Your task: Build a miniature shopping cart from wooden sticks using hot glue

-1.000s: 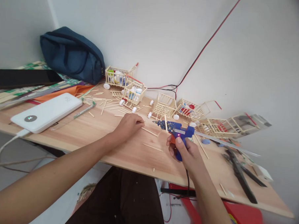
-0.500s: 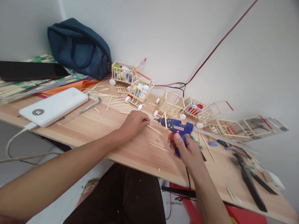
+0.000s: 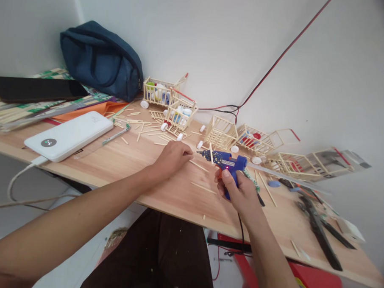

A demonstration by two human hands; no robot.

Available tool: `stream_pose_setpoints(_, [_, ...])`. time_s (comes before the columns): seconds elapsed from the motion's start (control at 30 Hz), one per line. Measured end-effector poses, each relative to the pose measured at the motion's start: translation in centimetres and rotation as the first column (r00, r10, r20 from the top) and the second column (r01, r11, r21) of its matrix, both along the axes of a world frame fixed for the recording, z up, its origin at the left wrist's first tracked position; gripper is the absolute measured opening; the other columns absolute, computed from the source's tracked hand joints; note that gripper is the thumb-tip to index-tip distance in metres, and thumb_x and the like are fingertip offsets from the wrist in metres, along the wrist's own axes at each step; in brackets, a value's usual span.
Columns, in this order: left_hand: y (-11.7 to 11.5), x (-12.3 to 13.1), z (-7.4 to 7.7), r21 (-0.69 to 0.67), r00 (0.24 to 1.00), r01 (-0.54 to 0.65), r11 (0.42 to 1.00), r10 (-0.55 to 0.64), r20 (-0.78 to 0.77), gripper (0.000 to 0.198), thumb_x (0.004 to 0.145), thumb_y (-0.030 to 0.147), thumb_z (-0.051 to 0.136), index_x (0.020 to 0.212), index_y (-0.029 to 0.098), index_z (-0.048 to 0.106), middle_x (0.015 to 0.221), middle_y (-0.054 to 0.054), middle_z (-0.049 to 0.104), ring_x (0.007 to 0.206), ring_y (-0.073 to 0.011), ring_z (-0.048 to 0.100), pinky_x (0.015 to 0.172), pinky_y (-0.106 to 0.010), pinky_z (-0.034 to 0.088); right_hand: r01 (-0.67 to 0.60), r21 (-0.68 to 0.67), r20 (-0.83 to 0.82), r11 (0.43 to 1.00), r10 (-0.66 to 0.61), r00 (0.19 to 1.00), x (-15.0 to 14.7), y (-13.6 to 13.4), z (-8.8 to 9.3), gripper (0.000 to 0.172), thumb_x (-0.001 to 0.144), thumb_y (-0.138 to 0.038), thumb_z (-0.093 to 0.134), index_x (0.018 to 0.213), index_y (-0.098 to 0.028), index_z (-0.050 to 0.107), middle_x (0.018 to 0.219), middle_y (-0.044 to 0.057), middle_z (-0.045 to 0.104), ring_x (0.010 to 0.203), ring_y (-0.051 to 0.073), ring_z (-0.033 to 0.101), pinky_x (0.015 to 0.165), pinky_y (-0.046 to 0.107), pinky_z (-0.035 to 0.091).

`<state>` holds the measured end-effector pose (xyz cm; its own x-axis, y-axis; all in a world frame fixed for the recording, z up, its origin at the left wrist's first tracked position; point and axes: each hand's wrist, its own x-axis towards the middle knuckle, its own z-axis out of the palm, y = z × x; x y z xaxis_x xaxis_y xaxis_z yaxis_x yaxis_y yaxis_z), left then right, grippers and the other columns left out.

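My right hand (image 3: 236, 186) is wrapped around the handle of a blue glue gun (image 3: 231, 162) with a small red light on its side. A clear glue stick (image 3: 282, 173) sticks out of its back. The tip of the glue gun points left, close to the fingertips of my left hand (image 3: 175, 157). That hand is pinched shut near the tabletop; what it holds, if anything, is hidden. A thin wooden stick (image 3: 200, 166) lies by its fingertips, and another stick (image 3: 203, 188) lies nearer the front edge. One upright stick (image 3: 211, 153) shows against the gun's barrel.
Small stick-built carts (image 3: 182, 111) with white wheels line the wall, beside an unfilled stick basket (image 3: 221, 132). Loose stick pieces (image 3: 148, 127) are scattered left of it. A white power bank (image 3: 70, 134), a blue bag (image 3: 102, 59) and black-handled cutters (image 3: 321, 232) also lie on the table (image 3: 164, 202).
The glue gun and my right hand have shifted slightly left, bringing the tip nearer my left fingertips. My left hand has stayed nearly still.
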<state>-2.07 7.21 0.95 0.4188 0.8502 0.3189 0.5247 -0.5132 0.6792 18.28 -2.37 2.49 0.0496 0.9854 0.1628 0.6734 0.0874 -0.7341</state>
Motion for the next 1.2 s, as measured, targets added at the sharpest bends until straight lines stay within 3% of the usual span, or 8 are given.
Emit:
stream_pose_setpoints(0.2, [0.09, 0.03, -0.18, 0.006, 1.0, 0.006, 1.0, -0.006, 0.004, 0.018, 0.077, 0.014, 0.058, 0.063, 0.013, 0.068, 0.064, -0.003, 0.066, 0.063, -0.0123, 0.054, 0.061, -0.024, 0.032, 0.008, -0.057, -0.054, 0.998, -0.011, 0.998, 0.01, 0.1, -0.02, 0.048, 0.088, -0.061, 0.044, 0.086, -0.017, 0.061, 0.055, 0.0, 0.056, 0.051, 0.012, 0.052, 0.05, 0.024, 0.039])
stream_pose_setpoints(0.53, [-0.02, -0.03, 0.07, 0.023, 1.0, 0.014, 1.0, -0.015, 0.016, 0.021, 0.075, 0.013, 0.056, 0.054, 0.014, 0.061, 0.054, 0.0, 0.057, 0.057, -0.0109, 0.047, 0.059, -0.024, 0.029, 0.014, -0.049, -0.043, 0.999, -0.016, 0.999, -0.18, 0.02, 0.17, 0.052, 0.086, -0.065, 0.043, 0.085, -0.017, 0.062, 0.055, 0.001, 0.058, 0.051, 0.013, 0.053, 0.049, 0.024, 0.04])
stream_pose_setpoints(1.0, [0.13, 0.0, -0.15, -0.001, 1.0, 0.003, 1.0, -0.002, 0.013, 0.017, 0.077, 0.013, 0.057, 0.069, 0.014, 0.072, 0.069, -0.004, 0.07, 0.065, -0.0138, 0.057, 0.064, -0.024, 0.036, 0.02, -0.06, -0.007, 0.998, -0.021, 1.0, -0.45, 0.09, 0.33, 0.055, 0.085, -0.067, 0.043, 0.086, -0.016, 0.063, 0.06, 0.003, 0.061, 0.053, 0.014, 0.054, 0.049, 0.024, 0.041])
stream_pose_setpoints(1.2, [0.2, 0.02, -0.25, 0.0, 1.0, 0.005, 1.0, -0.005, 0.01, 0.017, 0.076, 0.013, 0.058, 0.067, 0.013, 0.072, 0.068, -0.004, 0.07, 0.064, -0.0138, 0.058, 0.063, -0.025, 0.035, 0.022, -0.043, -0.023, 0.999, -0.023, 0.999, -0.36, 0.1, 0.16, 0.056, 0.084, -0.068, 0.043, 0.088, -0.015, 0.063, 0.06, 0.004, 0.061, 0.052, 0.014, 0.054, 0.049, 0.025, 0.041])
